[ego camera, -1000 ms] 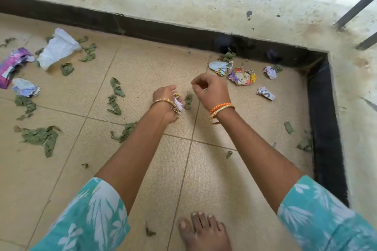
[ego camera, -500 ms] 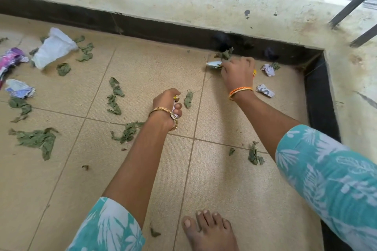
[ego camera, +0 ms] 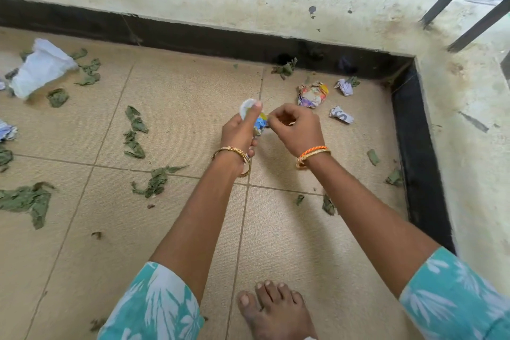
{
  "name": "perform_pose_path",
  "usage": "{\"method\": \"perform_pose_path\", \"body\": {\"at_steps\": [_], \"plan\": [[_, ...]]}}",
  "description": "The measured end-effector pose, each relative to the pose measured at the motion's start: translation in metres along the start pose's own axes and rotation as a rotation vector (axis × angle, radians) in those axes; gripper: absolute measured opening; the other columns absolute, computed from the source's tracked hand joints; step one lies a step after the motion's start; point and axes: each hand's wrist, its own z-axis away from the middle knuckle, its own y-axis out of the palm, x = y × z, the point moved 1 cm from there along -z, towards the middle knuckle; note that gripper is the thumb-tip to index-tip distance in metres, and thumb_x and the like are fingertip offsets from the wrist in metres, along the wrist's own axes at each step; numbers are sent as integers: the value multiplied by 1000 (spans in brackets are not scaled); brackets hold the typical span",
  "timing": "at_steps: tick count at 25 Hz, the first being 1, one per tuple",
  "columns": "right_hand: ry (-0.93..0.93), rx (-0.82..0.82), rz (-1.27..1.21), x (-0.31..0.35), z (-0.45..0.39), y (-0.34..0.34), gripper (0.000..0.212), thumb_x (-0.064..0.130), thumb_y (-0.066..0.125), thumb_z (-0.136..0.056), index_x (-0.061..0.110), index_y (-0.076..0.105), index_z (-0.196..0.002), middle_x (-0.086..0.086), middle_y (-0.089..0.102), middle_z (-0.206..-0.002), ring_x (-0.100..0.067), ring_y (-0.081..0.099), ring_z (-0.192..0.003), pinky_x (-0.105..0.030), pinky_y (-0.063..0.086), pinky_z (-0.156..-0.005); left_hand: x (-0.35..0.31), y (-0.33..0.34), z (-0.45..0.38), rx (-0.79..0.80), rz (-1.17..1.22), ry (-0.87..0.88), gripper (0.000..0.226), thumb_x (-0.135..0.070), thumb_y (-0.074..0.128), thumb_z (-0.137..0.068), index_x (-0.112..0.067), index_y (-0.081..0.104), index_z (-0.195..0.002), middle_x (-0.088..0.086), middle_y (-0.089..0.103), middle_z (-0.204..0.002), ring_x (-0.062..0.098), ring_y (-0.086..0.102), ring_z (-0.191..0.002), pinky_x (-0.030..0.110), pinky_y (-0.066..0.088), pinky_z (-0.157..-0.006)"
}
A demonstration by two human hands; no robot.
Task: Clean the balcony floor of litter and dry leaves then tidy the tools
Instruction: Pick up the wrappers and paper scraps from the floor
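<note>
The left hand [ego camera: 239, 130] has its grip curled tight around a wad of crumpled paper scraps [ego camera: 252, 113], white and blue with a bit of yellow, the thumb pressed along the top. Most of the wad is hidden inside the fist. The right hand [ego camera: 296, 130] sits just right of it, fingers curled with thumb and forefinger pinched together at the edge of the same wad; whether they actually hold a piece is hard to make out.

On the balcony floor [ego camera: 179, 91], a colourful crumpled wrapper [ego camera: 312, 94] and two small paper balls [ego camera: 341, 115] lie far right near the dark skirting. Dry leaves [ego camera: 135, 132] are scattered left, a white plastic bag [ego camera: 41, 66] lies far left, and more litter is cut off at the left edge.
</note>
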Motion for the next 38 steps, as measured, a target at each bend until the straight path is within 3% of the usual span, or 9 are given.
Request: {"method": "perform_pose_path", "body": {"at_steps": [2, 5, 8, 11, 18, 24, 30, 35, 38], "plan": [[-20, -50, 59, -5, -14, -15, 17, 28, 75, -77, 13, 68, -76, 4, 63, -71, -4, 53, -63, -15, 45, -58, 3, 1, -1, -50, -35, -64, 33, -46, 64, -85, -18, 51, -72, 0, 43, -61, 8, 35, -44, 13, 25, -37], [20, -116, 294, -29, -47, -36, 23, 27, 69, -81, 12, 68, -99, -6, 62, -101, -16, 56, -93, -28, 48, -84, 4, -1, -1, -90, -16, -147, 33, -41, 67, -81, -15, 49, -73, 0, 43, -66, 10, 35, -45, 12, 24, -35], [102, 11, 547, -58, -63, -34, 40, 29, 64, -84, 8, 60, -118, -16, 48, -125, -29, 46, -116, -33, 38, -96, 1, 1, 2, -58, 42, -186, 22, -31, 68, -80, -16, 52, -80, 0, 49, -79, 13, 54, -53, 11, 24, -33], [39, -18, 632, -69, -64, -28, 29, 21, 53, -92, 3, 62, -113, -19, 52, -116, -31, 46, -111, -33, 39, -86, -3, 6, 4, 71, 156, -223, 6, -18, 50, -88, -17, 50, -82, -1, 58, -84, 21, 68, -73, 11, 22, -35], [47, -450, 244, -44, -40, -34, 22, 10, 45, -94, -2, 62, -100, -12, 57, -92, -16, 46, -81, -17, 32, -71, 1, 5, -3, 187, 233, -274, 38, -12, 30, -87, -9, 48, -119, 13, 61, -122, 30, 66, -95, 10, 29, -35], [331, -105, -345, -24, 11, -32, 12, 12, 61, -89, 20, 53, -86, -3, 66, -68, -10, 64, -57, -27, 54, -56, 2, 26, -2, 232, 217, -183, 24, -28, 52, -92, -17, 57, -113, 13, 61, -94, 20, 57, -63, 12, 33, -34], [190, 180, -18, -30, -2, -47, 9, 26, 71, -82, 17, 73, -84, 7, 63, -75, -1, 50, -63, -25, 44, -62, 13, 33, -4, 178, 141, -146, 25, -24, 72, -82, -17, 58, -102, 8, 66, -83, 18, 64, -62, 12, 34, -35], [265, -259, 141, -51, -56, -85, 16, 15, 62, -87, 12, 71, -99, 2, 67, -84, -3, 58, -69, -14, 51, -71, 11, 32, -10, 120, 146, -223, 19, -21, 72, -80, -14, 55, -81, 7, 56, -68, 13, 53, -52, 11, 31, -34], [281, -308, 393, -71, -90, -94, 23, 20, 63, -87, 8, 69, -106, -11, 67, -104, -20, 62, -94, -30, 51, -86, 9, 28, -11, 66, 187, -201, 22, -11, 69, -81, -14, 49, -72, 6, 52, -66, 12, 57, -49, 11, 30, -35]]}}
